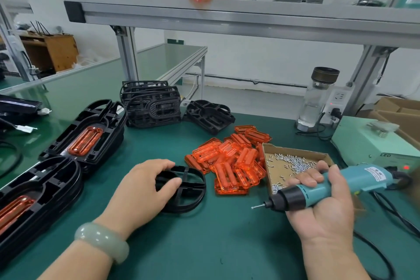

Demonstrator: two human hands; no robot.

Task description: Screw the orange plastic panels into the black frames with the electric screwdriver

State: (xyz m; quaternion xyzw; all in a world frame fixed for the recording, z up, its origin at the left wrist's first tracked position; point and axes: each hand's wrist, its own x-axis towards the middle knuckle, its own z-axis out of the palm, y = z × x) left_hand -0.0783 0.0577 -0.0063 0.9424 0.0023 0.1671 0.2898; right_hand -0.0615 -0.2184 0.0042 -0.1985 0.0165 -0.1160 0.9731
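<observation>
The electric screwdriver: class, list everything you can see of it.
The electric screwdriver has a teal plastic-looking body with a white label, a black collar and a thin metal bit. It lies nearly level, bit pointing left, above the green mat. The right hand grips its middle; a black cable leaves its rear.

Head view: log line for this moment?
left hand grips black frame | right hand holds screwdriver | frame empty | orange panels piled beside
</observation>
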